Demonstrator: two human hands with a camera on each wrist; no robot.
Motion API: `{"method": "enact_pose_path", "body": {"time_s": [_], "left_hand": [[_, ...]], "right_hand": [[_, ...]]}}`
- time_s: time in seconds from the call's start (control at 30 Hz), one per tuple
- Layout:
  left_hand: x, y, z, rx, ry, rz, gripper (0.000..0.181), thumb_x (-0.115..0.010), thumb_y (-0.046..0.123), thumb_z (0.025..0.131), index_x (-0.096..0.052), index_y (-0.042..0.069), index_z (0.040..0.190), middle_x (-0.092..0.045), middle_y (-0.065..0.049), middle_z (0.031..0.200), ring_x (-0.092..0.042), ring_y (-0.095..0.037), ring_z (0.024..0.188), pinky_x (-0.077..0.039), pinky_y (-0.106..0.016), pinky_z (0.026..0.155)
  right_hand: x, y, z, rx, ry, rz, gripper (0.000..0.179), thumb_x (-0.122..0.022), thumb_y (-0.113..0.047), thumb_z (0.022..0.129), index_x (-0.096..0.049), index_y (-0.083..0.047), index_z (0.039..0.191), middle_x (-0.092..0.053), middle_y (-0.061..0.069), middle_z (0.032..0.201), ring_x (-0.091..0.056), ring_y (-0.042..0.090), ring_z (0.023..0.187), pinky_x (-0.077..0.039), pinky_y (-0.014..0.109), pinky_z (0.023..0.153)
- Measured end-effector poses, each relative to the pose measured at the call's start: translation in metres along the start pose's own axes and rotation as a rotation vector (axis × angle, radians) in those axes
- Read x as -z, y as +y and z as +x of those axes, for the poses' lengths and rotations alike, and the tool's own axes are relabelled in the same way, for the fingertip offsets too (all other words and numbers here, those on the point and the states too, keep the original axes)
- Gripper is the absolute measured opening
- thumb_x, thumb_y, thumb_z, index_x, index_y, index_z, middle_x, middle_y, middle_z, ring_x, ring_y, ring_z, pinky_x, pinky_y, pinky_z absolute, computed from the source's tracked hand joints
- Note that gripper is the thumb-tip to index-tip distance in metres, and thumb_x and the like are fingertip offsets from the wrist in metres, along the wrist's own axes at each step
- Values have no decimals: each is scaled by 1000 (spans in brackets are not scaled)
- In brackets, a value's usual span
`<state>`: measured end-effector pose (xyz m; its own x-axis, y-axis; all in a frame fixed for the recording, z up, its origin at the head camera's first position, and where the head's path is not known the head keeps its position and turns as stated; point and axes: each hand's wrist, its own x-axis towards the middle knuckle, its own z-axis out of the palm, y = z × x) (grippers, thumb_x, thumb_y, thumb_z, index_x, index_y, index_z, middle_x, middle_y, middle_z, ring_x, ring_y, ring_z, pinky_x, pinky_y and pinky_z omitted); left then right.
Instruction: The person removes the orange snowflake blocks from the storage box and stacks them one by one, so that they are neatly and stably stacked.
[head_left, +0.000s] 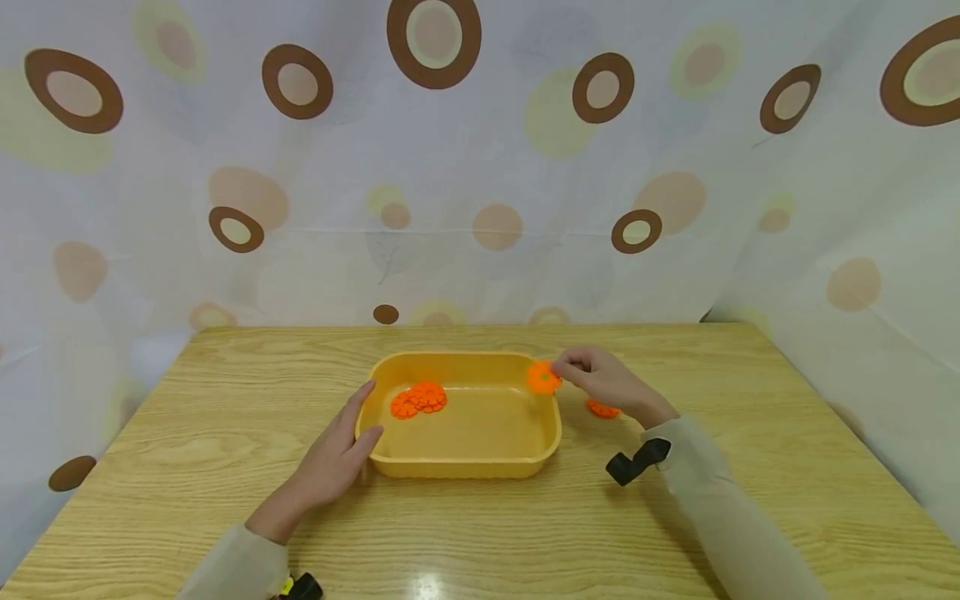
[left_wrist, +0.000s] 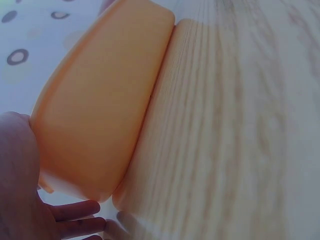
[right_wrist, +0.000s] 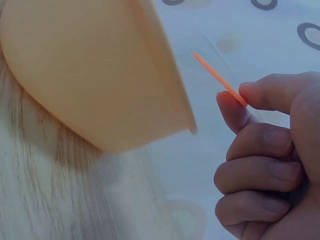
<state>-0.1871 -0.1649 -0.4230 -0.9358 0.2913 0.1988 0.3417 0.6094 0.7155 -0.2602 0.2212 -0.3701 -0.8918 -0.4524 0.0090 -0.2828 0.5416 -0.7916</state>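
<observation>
A yellow plastic tray (head_left: 465, 468) with a raised rim stands on the wooden table. My left hand (head_left: 333, 458) holds its left end, the thumb over the rim and the fingers against the outside, as the left wrist view also shows. Between thumb and forefinger, my right hand (head_left: 600, 377) pinches an orange flower-shaped disc (head_left: 543, 377) by its edge, above the tray's right rim. Seen edge-on in the right wrist view, that disc (right_wrist: 217, 76) is thin and flat; the other fingers curl into the palm. Several similar orange discs (head_left: 426, 397) lie overlapping inside the tray, toward the left.
Another orange disc (head_left: 602, 408) lies on the table (head_left: 480, 542) right of the tray, partly hidden by the right hand and wrist. Behind the table hangs a pale cloth (head_left: 465, 275) patterned with ovals. Black camera mounts (head_left: 637, 461) are worn on both wrists.
</observation>
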Motion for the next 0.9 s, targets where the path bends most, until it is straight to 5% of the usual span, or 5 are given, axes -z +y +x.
{"method": "enact_pose_path", "body": {"time_s": [0.33,0.9], "left_hand": [[2,2,-1,-3,-8,-3,60,-45,20,102,-18,3,153,-25,-28,154,-28,-46,140,-24,-62,111],[0,1,1,20,-24,-10,61,-45,20,102,-16,4,153,-23,-26,155,-25,-45,141,-22,-61,113]], "right_hand": [[21,26,-7,-19,28,37,30,-47,-25,103,-62,0,94,-31,-3,61,-27,10,53,-33,28,59],[47,75,-20,-110,-117,3,39,-49,-29,102,-54,3,80,-37,1,66,-33,11,55,-34,27,63]]}}
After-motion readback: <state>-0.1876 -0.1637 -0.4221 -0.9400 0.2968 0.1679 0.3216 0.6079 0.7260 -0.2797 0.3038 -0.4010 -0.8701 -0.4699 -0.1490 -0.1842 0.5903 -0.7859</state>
